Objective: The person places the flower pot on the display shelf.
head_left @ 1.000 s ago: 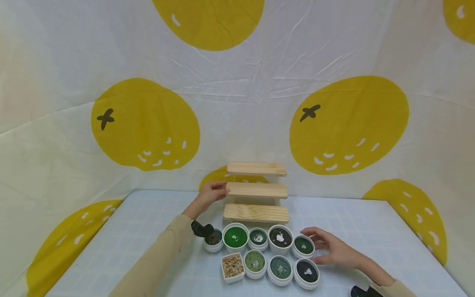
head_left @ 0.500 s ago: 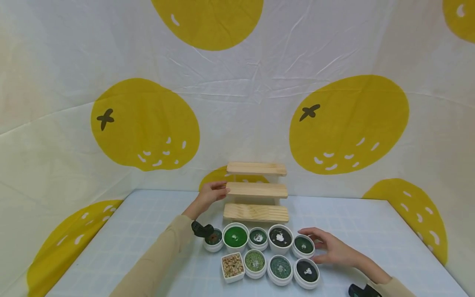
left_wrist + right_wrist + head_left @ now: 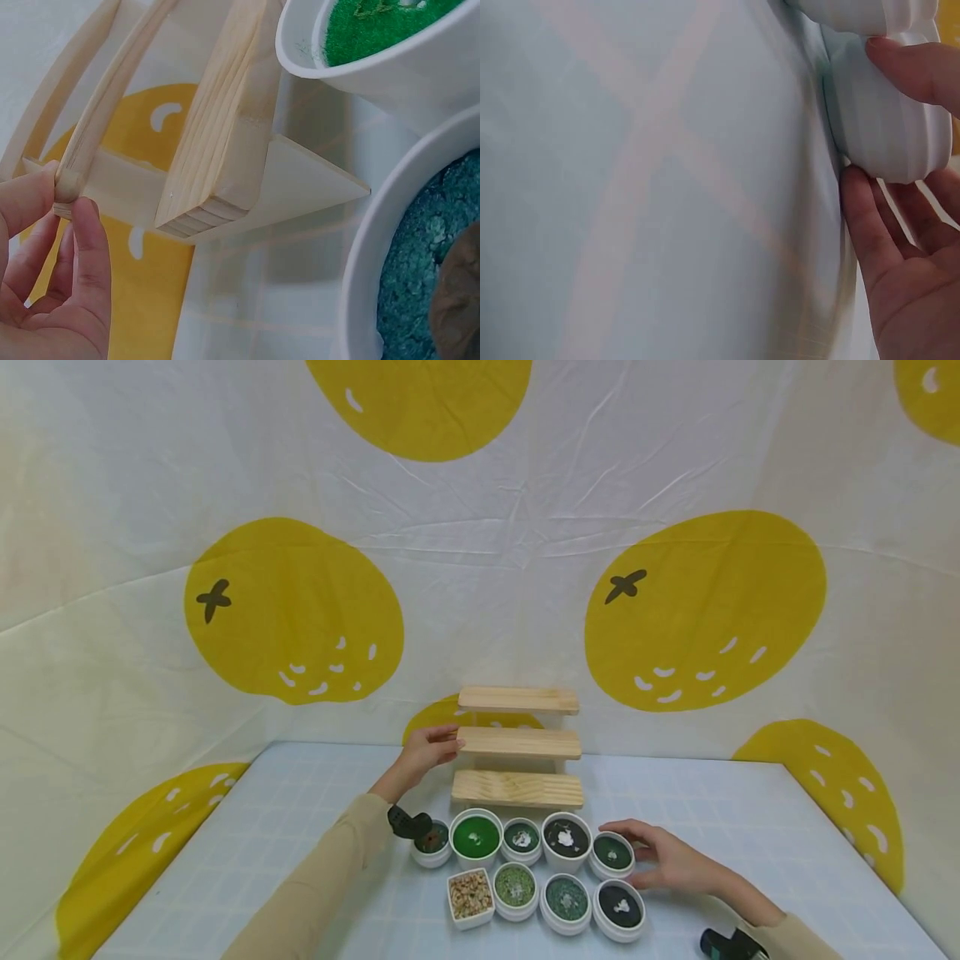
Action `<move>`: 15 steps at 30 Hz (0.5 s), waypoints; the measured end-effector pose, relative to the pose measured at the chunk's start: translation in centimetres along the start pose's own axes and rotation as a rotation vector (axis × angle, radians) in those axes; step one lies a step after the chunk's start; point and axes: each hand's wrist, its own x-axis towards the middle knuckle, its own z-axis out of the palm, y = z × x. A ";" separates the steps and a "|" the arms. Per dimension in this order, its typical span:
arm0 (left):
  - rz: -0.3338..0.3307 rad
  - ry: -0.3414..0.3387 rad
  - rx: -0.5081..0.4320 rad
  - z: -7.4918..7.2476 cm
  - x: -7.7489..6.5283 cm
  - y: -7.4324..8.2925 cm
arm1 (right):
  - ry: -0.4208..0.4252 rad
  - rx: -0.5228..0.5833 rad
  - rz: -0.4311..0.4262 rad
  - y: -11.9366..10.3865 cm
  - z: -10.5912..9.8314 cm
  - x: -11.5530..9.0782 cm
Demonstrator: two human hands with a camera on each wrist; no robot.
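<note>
At the back stands a three-tier wooden shelf with pale boards. My left hand is at the left end of its middle board. In the left wrist view, the thumb and a finger pinch that board's end. My right hand holds a small round white pot with dark green filling, at the right end of the back row. The right wrist view shows the thumb on one side of the ribbed pot and fingertips on the other. A dark-filled white pot stands just in front of it.
Several more white pots stand in two rows before the shelf, including a bright green one and a square one of tan pebbles. A light checked cloth covers the table. Behind hangs a white curtain with yellow fruit prints.
My right hand has shifted slightly left around the small pot. My left hand stays at the middle board's end.
</note>
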 end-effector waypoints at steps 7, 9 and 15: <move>0.005 -0.003 0.017 -0.1 -0.5 0.4 | 0.026 0.000 -0.028 0.3 0.0 0.0; 0.006 0.003 0.015 0.0 -0.1 0.1 | 0.034 -0.005 -0.030 0.3 0.0 0.0; 0.011 0.002 -0.002 0.1 -0.2 0.1 | 0.052 -0.006 0.007 0.5 0.0 0.0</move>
